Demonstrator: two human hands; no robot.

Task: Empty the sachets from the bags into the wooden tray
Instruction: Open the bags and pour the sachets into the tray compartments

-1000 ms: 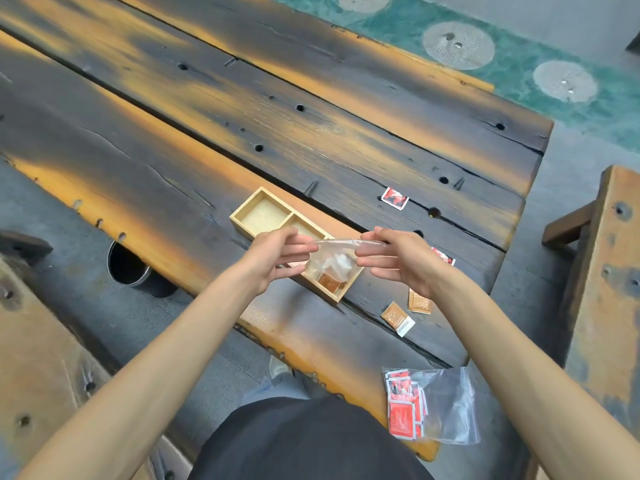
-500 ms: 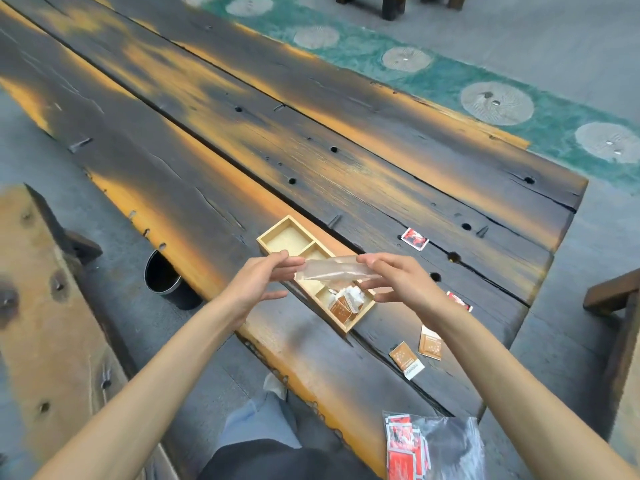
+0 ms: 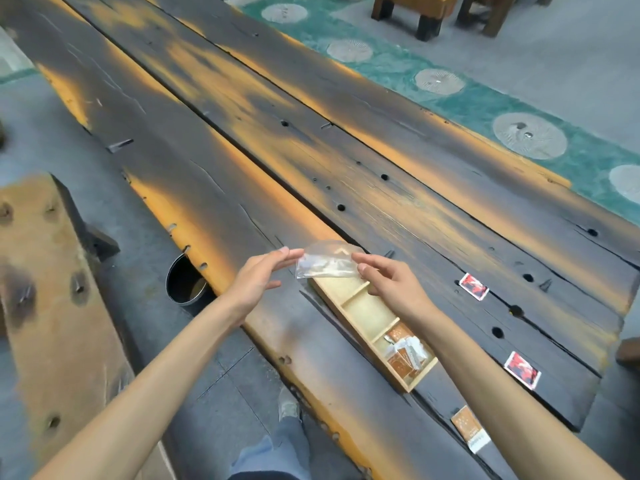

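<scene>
A small clear plastic bag (image 3: pixel 327 263) hangs over the far end of the wooden tray (image 3: pixel 349 308). My right hand (image 3: pixel 391 285) pinches its right edge between thumb and forefinger. My left hand (image 3: pixel 259 282) touches the bag's left edge with straight fingers, thumb apart. The bag looks flat and shows only pale glints. The long tray has three compartments, and brown and white sachets (image 3: pixel 405 355) lie heaped in the nearest one. The other two hold nothing.
Two red sachets (image 3: pixel 473 286) (image 3: pixel 522 370) and a brown sachet (image 3: pixel 471 427) lie loose on the dark plank table (image 3: pixel 381 174), right of the tray. A metal cylinder (image 3: pixel 183 282) stands under the table's near edge. A wooden bench (image 3: pixel 52 306) is at left.
Both hands carried the bag from over the tray's near compartment to its far end. The sachets now lie in that compartment. The bag of red sachets has left the view.
</scene>
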